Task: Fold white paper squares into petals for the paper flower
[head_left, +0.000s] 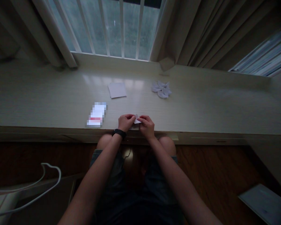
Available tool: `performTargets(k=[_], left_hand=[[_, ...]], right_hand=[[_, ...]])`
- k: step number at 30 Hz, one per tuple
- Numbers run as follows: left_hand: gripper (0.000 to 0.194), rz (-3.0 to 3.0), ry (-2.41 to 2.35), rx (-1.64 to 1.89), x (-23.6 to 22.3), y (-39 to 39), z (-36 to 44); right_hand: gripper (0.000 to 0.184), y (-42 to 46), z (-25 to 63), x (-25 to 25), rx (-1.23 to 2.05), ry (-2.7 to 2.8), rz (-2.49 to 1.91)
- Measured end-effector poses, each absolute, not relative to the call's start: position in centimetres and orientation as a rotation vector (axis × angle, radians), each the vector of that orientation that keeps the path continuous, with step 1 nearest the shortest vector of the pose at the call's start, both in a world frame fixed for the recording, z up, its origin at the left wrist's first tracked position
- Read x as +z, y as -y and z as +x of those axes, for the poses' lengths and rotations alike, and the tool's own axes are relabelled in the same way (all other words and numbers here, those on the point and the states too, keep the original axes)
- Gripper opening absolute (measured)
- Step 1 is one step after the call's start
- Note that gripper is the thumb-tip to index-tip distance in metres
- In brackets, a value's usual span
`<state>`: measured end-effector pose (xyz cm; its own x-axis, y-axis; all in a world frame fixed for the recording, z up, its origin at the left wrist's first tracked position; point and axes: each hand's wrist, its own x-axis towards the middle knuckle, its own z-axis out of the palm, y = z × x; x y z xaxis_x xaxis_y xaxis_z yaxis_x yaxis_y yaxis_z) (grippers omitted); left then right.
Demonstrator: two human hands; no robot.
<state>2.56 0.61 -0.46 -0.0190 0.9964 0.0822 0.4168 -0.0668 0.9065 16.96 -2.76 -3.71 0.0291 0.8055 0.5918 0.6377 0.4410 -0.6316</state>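
Observation:
Between my two hands, at the front edge of the pale ledge (201, 109), is a small folded piece of white paper (137, 120). My left hand (126, 122), with a black band on the wrist, is closed and pinches the paper's left side. The fingers of my right hand (147, 125) are closed on its right side. Beyond the hands lies a stack of square white paper (117, 90). Farther right rests a cluster of folded white paper pieces (161, 89), petal-like in outline.
A phone (97, 114) with a lit, blurred screen lies left of my hands. Behind the ledge stand a barred window (112, 31) and grey-brown curtains (201, 34). A white cable (58, 175) loops at lower left, and a flat pale object (267, 203) is at lower right.

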Motion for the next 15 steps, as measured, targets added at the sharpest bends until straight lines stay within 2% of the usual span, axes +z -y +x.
performTargets(k=[5, 11, 15], left_hand=[[0.030, 1.514, -1.343, 1.071, -0.7, -0.7, 2.1], [0.032, 1.175, -1.008, 1.078, -0.3, -0.2, 1.8], [0.037, 1.269, -1.007, 1.012, -0.2, -0.1, 1.7]], right_hand=[[0.041, 2.6, 16.9, -3.1, 0.250, 1.759, -1.296], [0.013, 2.0, 17.3, -2.2, 0.463, 1.585, -1.388], [0.025, 1.6, 17.9, -2.2, 0.689, 1.427, -1.408]])
